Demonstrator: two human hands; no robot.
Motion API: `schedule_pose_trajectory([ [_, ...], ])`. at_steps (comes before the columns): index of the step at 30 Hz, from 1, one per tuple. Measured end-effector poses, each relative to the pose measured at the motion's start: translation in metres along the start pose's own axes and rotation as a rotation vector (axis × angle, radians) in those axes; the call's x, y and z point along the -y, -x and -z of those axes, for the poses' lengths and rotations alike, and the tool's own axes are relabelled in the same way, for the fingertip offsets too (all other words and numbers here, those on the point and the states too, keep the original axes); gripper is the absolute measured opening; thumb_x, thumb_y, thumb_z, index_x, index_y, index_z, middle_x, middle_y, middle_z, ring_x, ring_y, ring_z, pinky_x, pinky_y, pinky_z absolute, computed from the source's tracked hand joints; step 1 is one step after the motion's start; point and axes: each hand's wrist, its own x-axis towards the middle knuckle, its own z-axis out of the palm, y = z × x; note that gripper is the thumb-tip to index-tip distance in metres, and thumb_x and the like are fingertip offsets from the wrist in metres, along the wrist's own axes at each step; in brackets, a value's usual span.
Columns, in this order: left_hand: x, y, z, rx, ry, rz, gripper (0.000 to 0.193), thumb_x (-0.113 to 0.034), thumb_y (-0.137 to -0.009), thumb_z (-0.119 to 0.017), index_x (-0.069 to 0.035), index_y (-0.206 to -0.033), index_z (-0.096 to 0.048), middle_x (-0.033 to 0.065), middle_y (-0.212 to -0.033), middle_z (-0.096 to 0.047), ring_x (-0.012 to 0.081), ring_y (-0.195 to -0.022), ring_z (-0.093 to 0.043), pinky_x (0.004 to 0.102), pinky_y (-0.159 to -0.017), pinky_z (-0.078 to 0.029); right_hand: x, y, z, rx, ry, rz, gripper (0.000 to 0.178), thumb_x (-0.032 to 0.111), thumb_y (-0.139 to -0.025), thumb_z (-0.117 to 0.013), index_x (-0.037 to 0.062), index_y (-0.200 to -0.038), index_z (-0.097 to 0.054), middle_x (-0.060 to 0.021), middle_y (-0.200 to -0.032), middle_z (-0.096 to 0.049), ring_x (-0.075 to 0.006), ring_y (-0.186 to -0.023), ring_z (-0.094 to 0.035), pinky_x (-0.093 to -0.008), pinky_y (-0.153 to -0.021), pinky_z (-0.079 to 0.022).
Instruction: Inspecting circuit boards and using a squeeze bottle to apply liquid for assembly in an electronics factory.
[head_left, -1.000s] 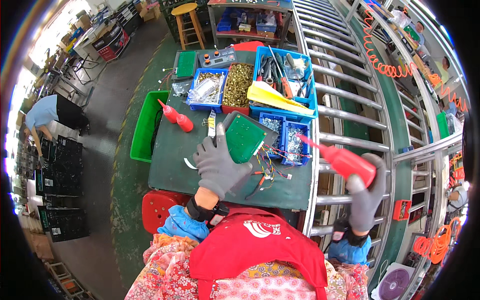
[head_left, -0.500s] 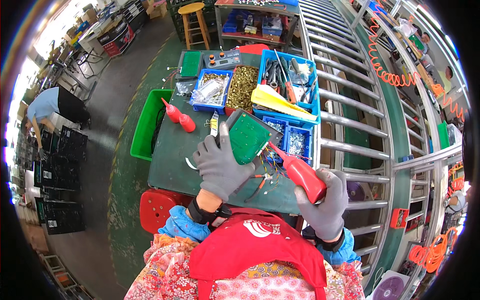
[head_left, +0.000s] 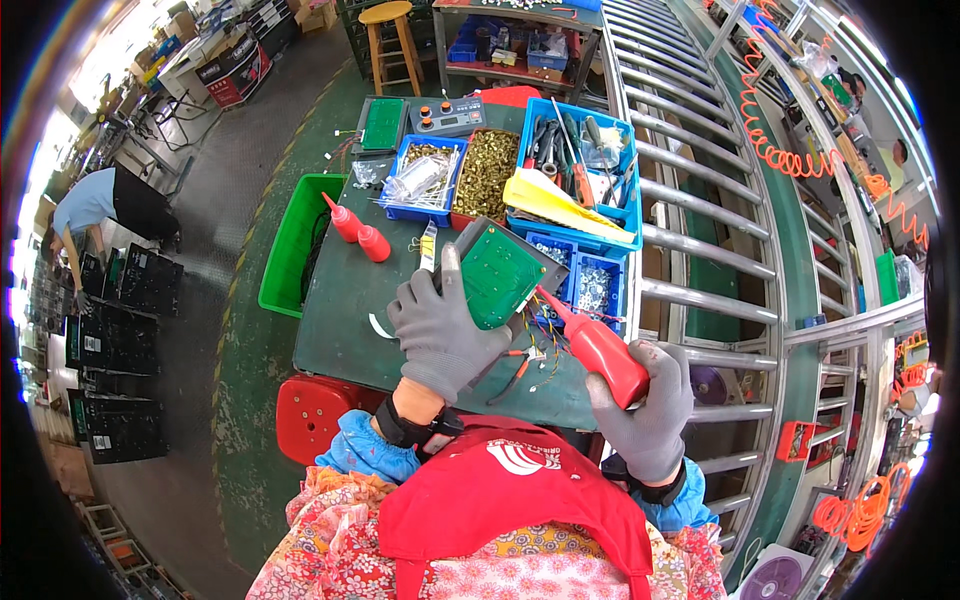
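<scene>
While my gloved left hand [head_left: 440, 335] grips the tilted green circuit board [head_left: 497, 275] in its dark housing above the green table [head_left: 340, 310], my gloved right hand [head_left: 648, 405] is closed round a red squeeze bottle [head_left: 598, 345], its nozzle tip touching the board's lower right edge. Red-handled pliers [head_left: 515, 365] and loose wires lie just below the board; two more red bottles [head_left: 358, 230] stand left, beside the green bin [head_left: 285, 250].

The left hand [head_left: 440, 330] holds a green circuit board [head_left: 497, 275]; the right hand [head_left: 645, 405] tips a red squeeze bottle [head_left: 597, 345] against it.
</scene>
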Motion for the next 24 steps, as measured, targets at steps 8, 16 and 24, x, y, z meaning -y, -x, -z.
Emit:
schedule_pose_trajectory([
  [8, -0.0025, 0.0, 0.0004, 0.016, 0.016, 0.003, 0.105, -0.054, -0.057, -0.077, -0.002, -0.139, -0.036, 0.0163, -0.105, -0.047, 0.0343, -0.099, -0.049, 0.0487, -0.082, -0.038, -0.0007, 0.0012, -0.0005, 0.007, 0.006, 0.008, 0.049, 0.011, -0.065, -0.081, -0.0004, -0.102, -0.053, -0.0168, -0.086, -0.058, -0.0322, -0.071, -0.06, -0.0387, -0.059, -0.049],
  [16, -0.0015, 0.0012, -0.0006, 0.012, 0.032, -0.006, 0.104, -0.055, -0.058, -0.077, -0.002, -0.138, -0.036, 0.0171, -0.104, -0.047, 0.0349, -0.097, -0.049, 0.0484, -0.08, -0.038, 0.0014, 0.0044, -0.0007, 0.05, 0.022, 0.029, 0.05, 0.012, -0.064, -0.082, -0.0003, -0.103, -0.052, -0.0166, -0.088, -0.06, -0.0323, -0.074, -0.062, -0.0393, -0.062, -0.051],
  [24, -0.0021, 0.0018, -0.0032, -0.033, 0.019, -0.008, 0.104, -0.057, -0.057, -0.076, -0.001, -0.137, -0.037, 0.0177, -0.102, -0.048, 0.0351, -0.093, -0.05, 0.0479, -0.077, -0.039, 0.004, 0.0073, -0.0023, 0.073, 0.023, 0.025, 0.05, 0.013, -0.064, -0.082, -0.0004, -0.102, -0.053, -0.0166, -0.09, -0.06, -0.0314, -0.074, -0.062, -0.0386, -0.061, -0.051],
])
